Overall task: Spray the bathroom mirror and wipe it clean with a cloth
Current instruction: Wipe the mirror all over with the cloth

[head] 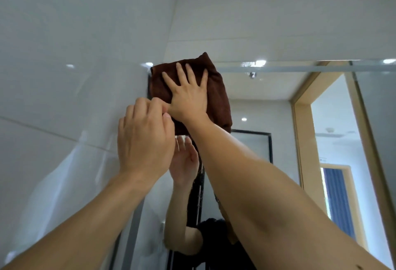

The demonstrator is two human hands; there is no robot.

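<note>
Wiping stage at the upper left corner of the mirror (267, 89). The right hand (188, 96) lay flat with fingers spread, pressing a folded brown cloth (216, 89) against the glass where the mirror's dark edge met the tiled wall (64, 55); the cloth's top corner stood slightly above the mirror's upper edge, over the wall tiles. The left hand (145, 139) was raised just below and to the left of the right, its fingers curled, the fingertips close to the right thumb; whether they pinched the cloth's lower edge or held nothing could not be determined. Probable faults from this position: the cloth, held only by palm pressure, could slip or unfold and fall if pressure eased during a stroke; a stroke running off the glass could drag the cloth across the wall tiles and leave the corner strip unwiped. Hidden or unclear: no spray bottle was in view; any spray film or streaks on the glass could not be made out; the lower mirror was cut off by the frame and partly covered by both forearms, whose reflection showed beneath the cloth.
</note>
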